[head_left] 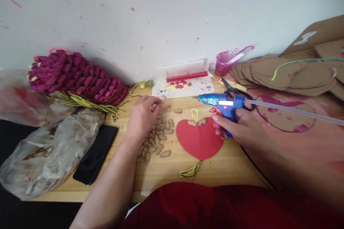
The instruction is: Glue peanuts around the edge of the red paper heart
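My right hand is wrapped round the grip of a blue hot glue gun, its nozzle aimed left and a clear glue stick coming out of its back. Below the gun lies a red heart with a yellow loop and a yellow-green tassel. A few peanuts sit along the heart's top edge. My left hand is over the far part of a pile of loose peanuts, fingers curled towards the thumb. Whatever lies between those fingertips is hard to make out.
Behind are a white sheet with star cutouts, a pink-stained cup and black scissors. Cardboard shapes are stacked right. At left are magenta peanut-covered pieces, a plastic bag and a phone.
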Available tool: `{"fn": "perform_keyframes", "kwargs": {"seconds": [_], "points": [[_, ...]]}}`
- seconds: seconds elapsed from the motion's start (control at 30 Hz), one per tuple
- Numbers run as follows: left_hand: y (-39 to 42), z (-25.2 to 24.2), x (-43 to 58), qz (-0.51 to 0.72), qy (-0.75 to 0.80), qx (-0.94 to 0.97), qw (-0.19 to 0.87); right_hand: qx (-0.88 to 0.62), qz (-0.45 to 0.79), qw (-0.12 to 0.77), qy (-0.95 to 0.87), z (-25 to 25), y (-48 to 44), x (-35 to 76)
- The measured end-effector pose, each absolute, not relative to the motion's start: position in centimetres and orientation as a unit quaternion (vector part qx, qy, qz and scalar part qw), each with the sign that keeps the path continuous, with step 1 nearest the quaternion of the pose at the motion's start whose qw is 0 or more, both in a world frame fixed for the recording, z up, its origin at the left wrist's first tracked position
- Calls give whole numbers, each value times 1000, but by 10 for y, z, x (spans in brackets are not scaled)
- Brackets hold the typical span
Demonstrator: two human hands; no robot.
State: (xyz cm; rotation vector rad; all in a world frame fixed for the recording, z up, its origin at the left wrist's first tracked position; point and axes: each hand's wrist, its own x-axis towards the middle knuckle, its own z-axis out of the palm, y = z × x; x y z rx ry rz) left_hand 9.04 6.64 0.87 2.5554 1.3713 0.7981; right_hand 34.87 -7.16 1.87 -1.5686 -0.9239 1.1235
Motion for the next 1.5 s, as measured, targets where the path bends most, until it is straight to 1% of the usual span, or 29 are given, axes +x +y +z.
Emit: {"fn": "perform_keyframes", "kwargs": {"seconds": [0.17, 0.3, 0.43, 0.53, 0.63, 0.77, 0.93, 1.1, 1.2, 1.3, 1.4, 1.5], "points": [[69, -2, 95, 249, 442, 858, 78, -661, 443, 487, -360, 26, -75, 343], [69, -6, 99, 230, 450, 860, 72, -659, 430, 483, -385, 24, -75, 349], [71, 2, 92, 251, 453, 854, 53, -655, 438, 454, -417, 19, -73, 357], [73, 13, 84, 273, 477, 835, 35, -656, 445, 467, -393, 22, -74, 356], [75, 16, 80, 274, 494, 824, 50, -658, 449, 488, -356, 26, -76, 350], [75, 5, 86, 242, 472, 843, 87, -647, 466, 493, -346, 29, -78, 344], [75, -6, 93, 223, 468, 852, 75, -645, 469, 483, -361, 28, -78, 344], [75, -3, 91, 259, 468, 843, 68, -652, 459, 493, -349, 27, -78, 343], [75, -1, 89, 275, 470, 834, 91, -649, 459, 494, -352, 25, -78, 343], [76, -2, 89, 251, 463, 842, 121, -649, 456, 492, -360, 22, -78, 344], [76, -4, 91, 211, 448, 860, 121, -649, 462, 488, -358, 20, -78, 346], [75, -2, 92, 218, 450, 859, 112, -648, 463, 484, -362, 20, -78, 347]]}}
